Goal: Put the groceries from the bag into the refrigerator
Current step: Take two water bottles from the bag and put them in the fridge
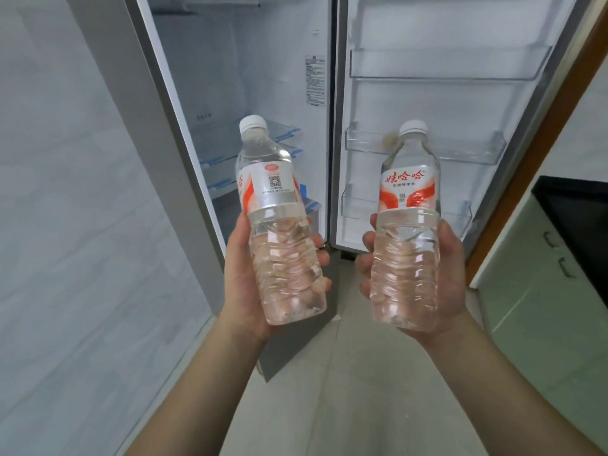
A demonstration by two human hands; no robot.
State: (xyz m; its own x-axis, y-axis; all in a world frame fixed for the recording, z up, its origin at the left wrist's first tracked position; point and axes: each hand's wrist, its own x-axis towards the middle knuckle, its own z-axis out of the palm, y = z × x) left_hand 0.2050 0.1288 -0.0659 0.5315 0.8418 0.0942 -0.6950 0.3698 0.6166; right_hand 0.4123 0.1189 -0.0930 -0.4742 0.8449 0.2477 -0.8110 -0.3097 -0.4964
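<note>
- I've got two water bottles up in front of the fridge (263,77), one per hand, both upright w/ white caps on.
- Left hand (241,274), centre-left of frame: fingers and thumb wrapped round the lower ribbed half of the left bottle (273,205); fingertips show thru the clear plastic on its right side.
- Right hand (450,278), centre-right: curled round the lower half of the right bottle (409,205), thumb on the right, fingers on the left; red-and-white label faces me.
- The 2 bottles are apart, w/ a clear gap between them in mid-frame; the fridge's centre edge runs down thru that gap.
- Fridge interior open at upper centre: blue-edged shelves (286,133) stacked behind the left bottle, tall open space above them.
- Open door (427,103) at upper right carries clear bins; the middle bin (460,149) sits behind the right bottle's cap, a lower bin (357,205) just left of its label.
- Grey door panel (158,159) slants down the left side, its bottom corner near the left forearm.
- Pale tiled wall (65,225) fills the left edge; green cabinet (543,291) w/ dark counter top (579,218) at the right edge.
- Bare floor (345,373) between my forearms.
</note>
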